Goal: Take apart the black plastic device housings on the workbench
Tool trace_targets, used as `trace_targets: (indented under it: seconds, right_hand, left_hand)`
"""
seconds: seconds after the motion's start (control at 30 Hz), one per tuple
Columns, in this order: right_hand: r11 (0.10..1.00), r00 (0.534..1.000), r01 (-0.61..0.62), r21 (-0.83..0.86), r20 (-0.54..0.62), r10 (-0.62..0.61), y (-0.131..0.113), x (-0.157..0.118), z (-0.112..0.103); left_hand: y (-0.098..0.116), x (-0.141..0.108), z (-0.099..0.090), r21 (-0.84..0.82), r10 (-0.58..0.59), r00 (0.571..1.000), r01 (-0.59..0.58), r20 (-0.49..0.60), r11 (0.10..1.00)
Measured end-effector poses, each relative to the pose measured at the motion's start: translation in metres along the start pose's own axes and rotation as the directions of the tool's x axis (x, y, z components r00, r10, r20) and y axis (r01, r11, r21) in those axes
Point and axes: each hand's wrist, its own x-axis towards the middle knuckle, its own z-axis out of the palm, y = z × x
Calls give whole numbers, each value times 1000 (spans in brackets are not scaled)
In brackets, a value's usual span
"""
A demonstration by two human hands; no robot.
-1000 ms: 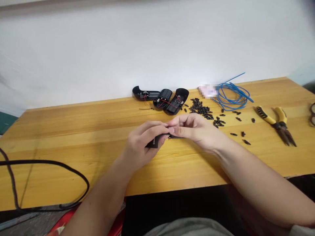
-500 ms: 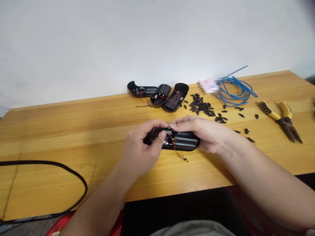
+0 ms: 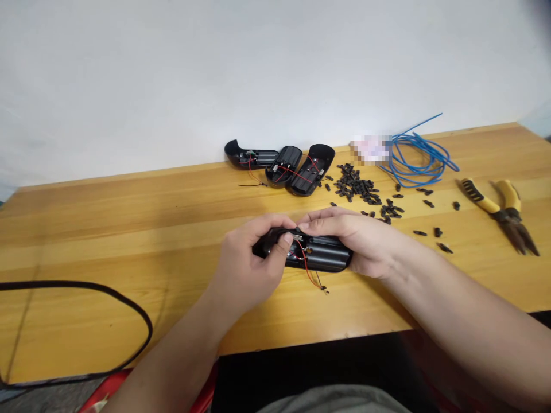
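Observation:
Between my hands is a black plastic housing (image 3: 329, 254) with long ribbed channels, raised over the table. My left hand (image 3: 256, 258) is closed around its left end, with the thumb pressing inside near a small silvery part (image 3: 297, 237). My right hand (image 3: 355, 238) grips the right end and far edge, its thumb lying along the rim. Thin red and dark wires (image 3: 306, 269) hang out over the near side of the housing. Both hands' fingertips meet at the far rim; what they touch there is partly hidden.
Three similar black housings (image 3: 282, 166) with wires lie by the wall. Right of them are a pile of small black pieces (image 3: 355, 183), a blurred pinkish packet (image 3: 370, 150), coiled blue wire (image 3: 419, 160) and yellow-handled pliers (image 3: 501, 213). A black cable (image 3: 107, 289) loops at left.
The housing and both hands sit slightly lower in view, the housing tilted a little more. My grip looks the same. Table items appear shifted slightly right as the view moved.

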Motion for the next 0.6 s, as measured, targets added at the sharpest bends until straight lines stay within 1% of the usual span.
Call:
trace_targets:
  seconds: [0.2, 0.33, 0.43, 0.5, 0.53, 0.6]
  right_hand:
    - [1000, 999, 26, -2, 21, -26, 1, -2, -3]
    - [1000, 999, 17, -26, 32, -16, 0, -4, -1]
    - [999, 1000, 30, -23, 8, -29, 0, -5, -1]
    - [998, 998, 51, -23, -21, -52, 0, -6, -2]
    - [996, 997, 74, -43, -15, -75, -1, -7, -4]
    - [982, 988, 149, -116, 48, -144, -2, -10, -7]
  left_hand:
    - [-4, -2, 1, 4, 82, 997, -82, -16, 997]
    - [-7, -3, 1, -18, 117, 993, -117, -23, 993]
    - [-6, -2, 0, -48, 128, 992, -129, -7, 991]
    - [-3, -1, -1, -91, 126, 992, -124, 12, 988]
    - [-2, -1, -2, -128, 113, 993, -108, 30, 986]
    - [-1, 0, -5, -253, 50, 994, -25, 94, 967]
